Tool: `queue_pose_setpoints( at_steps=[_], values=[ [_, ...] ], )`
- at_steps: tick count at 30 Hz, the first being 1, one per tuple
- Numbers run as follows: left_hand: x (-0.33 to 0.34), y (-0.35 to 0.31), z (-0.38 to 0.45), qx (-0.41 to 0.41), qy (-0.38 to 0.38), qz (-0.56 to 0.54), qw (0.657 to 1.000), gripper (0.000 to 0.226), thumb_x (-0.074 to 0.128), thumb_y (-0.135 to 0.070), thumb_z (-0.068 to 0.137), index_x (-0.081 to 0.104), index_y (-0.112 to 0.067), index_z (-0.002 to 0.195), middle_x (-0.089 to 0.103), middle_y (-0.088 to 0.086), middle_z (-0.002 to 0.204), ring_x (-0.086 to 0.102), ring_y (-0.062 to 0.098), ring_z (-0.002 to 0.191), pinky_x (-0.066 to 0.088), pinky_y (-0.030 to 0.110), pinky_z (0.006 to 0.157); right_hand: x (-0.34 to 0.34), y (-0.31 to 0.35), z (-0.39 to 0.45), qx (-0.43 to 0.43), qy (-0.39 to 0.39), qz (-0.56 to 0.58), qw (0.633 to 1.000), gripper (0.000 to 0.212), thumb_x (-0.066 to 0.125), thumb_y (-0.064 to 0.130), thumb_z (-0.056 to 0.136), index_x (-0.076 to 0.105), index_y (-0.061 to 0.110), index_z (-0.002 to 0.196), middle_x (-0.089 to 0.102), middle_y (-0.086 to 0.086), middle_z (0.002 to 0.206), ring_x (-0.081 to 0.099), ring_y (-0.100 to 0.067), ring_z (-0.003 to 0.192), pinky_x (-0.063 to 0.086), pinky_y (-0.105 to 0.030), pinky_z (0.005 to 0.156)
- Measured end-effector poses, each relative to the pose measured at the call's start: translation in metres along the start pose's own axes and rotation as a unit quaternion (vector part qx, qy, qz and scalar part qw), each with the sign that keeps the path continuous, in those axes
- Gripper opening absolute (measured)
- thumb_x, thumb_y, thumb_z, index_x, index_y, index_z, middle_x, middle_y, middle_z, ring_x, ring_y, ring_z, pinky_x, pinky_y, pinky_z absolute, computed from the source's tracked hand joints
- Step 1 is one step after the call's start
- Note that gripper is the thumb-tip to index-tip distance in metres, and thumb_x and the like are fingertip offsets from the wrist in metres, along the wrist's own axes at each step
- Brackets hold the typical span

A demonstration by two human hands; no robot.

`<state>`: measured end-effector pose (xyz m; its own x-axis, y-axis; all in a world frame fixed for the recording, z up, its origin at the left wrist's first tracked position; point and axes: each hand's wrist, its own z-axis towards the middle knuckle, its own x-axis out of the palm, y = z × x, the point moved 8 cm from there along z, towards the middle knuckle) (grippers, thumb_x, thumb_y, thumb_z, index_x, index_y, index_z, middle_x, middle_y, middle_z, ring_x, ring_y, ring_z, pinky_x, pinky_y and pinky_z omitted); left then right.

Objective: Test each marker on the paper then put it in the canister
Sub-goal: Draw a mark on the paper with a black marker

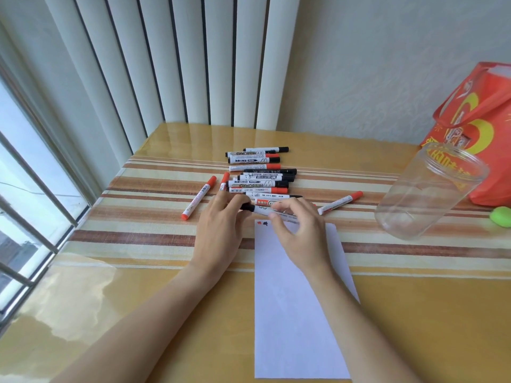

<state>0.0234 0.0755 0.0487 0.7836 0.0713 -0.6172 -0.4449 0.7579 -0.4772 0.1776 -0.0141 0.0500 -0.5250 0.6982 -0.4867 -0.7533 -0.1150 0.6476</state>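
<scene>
Glossy yellow tabletop with brown-and-cream striped cloth (143,239), white vertical blinds (171,59) behind, window at frame left. Left of centre: one loose red-capped white marker (199,197). Centre: cluster of black- and red-capped whiteboard markers (261,172), lying flat. Below it: left hand (221,228), fingers curled, pinching the black cap of a white marker (261,210); right hand (300,230), fingertips pinching the same marker's barrel, held level above the top edge of a white paper sheet (293,313) bearing two small scribbles. Right: another red-capped marker (340,203); clear plastic canister (425,194), open, standing; orange gift bag (478,120); green object (501,216) at frame edge.
</scene>
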Motion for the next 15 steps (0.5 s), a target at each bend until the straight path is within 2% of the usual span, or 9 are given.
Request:
queue_pose_setpoints(
  at_steps=[3,6,7,9,11,13,15],
  values=[
    [0.001,0.003,-0.001,-0.012,0.002,-0.020,1.000,0.026,0.072,-0.009,0.093,0.066,-0.014,0.117,0.064,0.004,0.118,0.063,0.028,0.099,0.052,0.038,0.073,0.010,0.004,-0.001,-0.042,0.047,-0.031,0.998,0.015,0.071,0.007,0.091,0.072,0.014,0.105,0.068,0.006,0.105,0.062,-0.017,0.104,0.048,-0.026,0.090],
    [0.003,0.008,-0.004,-0.050,0.011,-0.019,0.999,0.040,0.069,-0.018,0.095,0.054,-0.010,0.131,0.057,0.012,0.130,0.059,0.036,0.114,0.051,0.043,0.086,0.015,-0.007,0.000,-0.026,0.059,-0.038,0.997,0.021,0.066,0.005,0.096,0.070,0.010,0.115,0.066,0.003,0.108,0.059,-0.016,0.100,0.049,-0.030,0.087],
    [0.000,0.005,-0.005,-0.042,0.000,-0.017,0.999,0.039,0.069,-0.018,0.094,0.053,-0.008,0.127,0.057,0.011,0.124,0.058,0.035,0.112,0.050,0.044,0.087,0.014,-0.010,0.002,-0.013,0.051,-0.029,0.998,0.025,0.064,0.003,0.097,0.069,0.009,0.121,0.064,0.002,0.109,0.058,-0.014,0.098,0.049,-0.030,0.086],
    [-0.004,-0.011,-0.007,0.018,-0.002,-0.021,1.000,0.023,0.068,-0.017,0.093,0.056,-0.009,0.111,0.058,0.002,0.104,0.057,0.026,0.095,0.049,0.043,0.079,0.009,-0.013,0.006,0.007,0.022,-0.014,1.000,0.033,0.058,0.001,0.099,0.067,0.009,0.130,0.060,0.002,0.109,0.056,-0.011,0.096,0.048,-0.025,0.084],
    [0.006,-0.032,-0.013,0.130,0.070,-0.035,0.988,0.009,0.064,-0.018,0.093,0.062,-0.014,0.101,0.059,-0.003,0.097,0.056,0.022,0.087,0.048,0.042,0.074,0.001,-0.013,0.011,0.020,-0.010,-0.008,1.000,0.030,0.057,0.001,0.099,0.068,0.009,0.126,0.058,0.001,0.104,0.055,-0.009,0.092,0.044,-0.022,0.080],
    [0.024,-0.045,-0.026,0.221,0.187,-0.051,0.956,0.013,0.061,-0.024,0.095,0.069,-0.020,0.105,0.064,-0.006,0.105,0.059,0.020,0.094,0.049,0.040,0.080,-0.006,-0.013,0.012,0.033,-0.030,-0.004,0.999,0.020,0.061,0.002,0.097,0.070,0.010,0.113,0.060,-0.001,0.096,0.055,-0.012,0.084,0.042,-0.024,0.075],
    [0.038,-0.045,-0.033,0.242,0.253,-0.054,0.935,0.018,0.062,-0.031,0.097,0.071,-0.025,0.111,0.065,-0.008,0.113,0.060,0.017,0.100,0.049,0.038,0.088,-0.014,-0.012,0.013,0.043,-0.043,0.007,0.998,0.013,0.064,0.003,0.093,0.067,0.011,0.104,0.064,-0.002,0.092,0.057,-0.014,0.081,0.046,-0.027,0.073]
  ],
)
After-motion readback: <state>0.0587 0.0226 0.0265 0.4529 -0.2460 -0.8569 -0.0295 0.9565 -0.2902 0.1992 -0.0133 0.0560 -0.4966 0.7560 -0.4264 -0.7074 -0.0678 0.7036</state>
